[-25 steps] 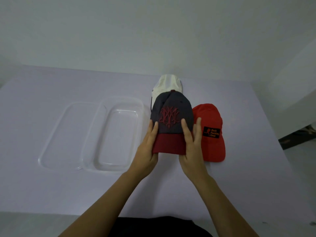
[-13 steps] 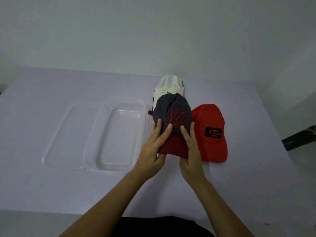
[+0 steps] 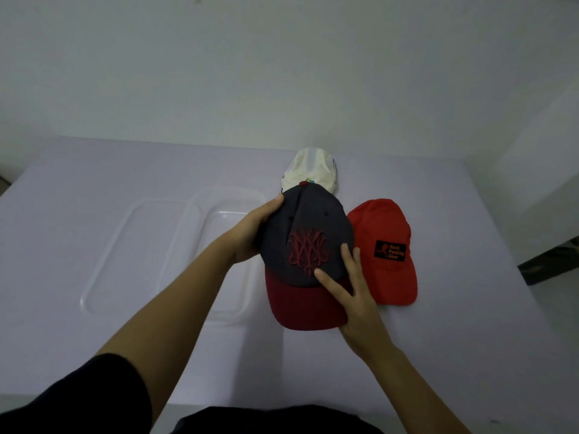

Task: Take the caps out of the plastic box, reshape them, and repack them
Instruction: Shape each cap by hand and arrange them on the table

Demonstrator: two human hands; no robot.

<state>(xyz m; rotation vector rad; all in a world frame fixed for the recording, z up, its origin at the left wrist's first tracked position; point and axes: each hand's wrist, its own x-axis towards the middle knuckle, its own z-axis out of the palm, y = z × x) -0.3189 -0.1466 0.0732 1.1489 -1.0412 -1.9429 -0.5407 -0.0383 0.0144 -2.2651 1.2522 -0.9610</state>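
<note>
One grey-and-maroon cap (image 3: pixel 310 227) is held just right of the plastic box (image 3: pixel 238 192): left hand (image 3: pixel 250 233) grips its crown, right hand (image 3: pixel 354 296) pinches the brim. Red cap (image 3: pixel 385 233) lies right, white cap (image 3: pixel 310 172) far behind.

Dim, flat light all over, with a cool bluish-grey cast. A soft shadow pools on the table (image 3: pixel 438 339) at lower centre. There's a faint sheen on the clear plastic box (image 3: pixel 219 192) rim. The grey-and-maroon cap (image 3: pixel 307 227) reads murky yet sharp. Wide-angle distortion bows the table edges, and the corners go slightly soft.
</note>
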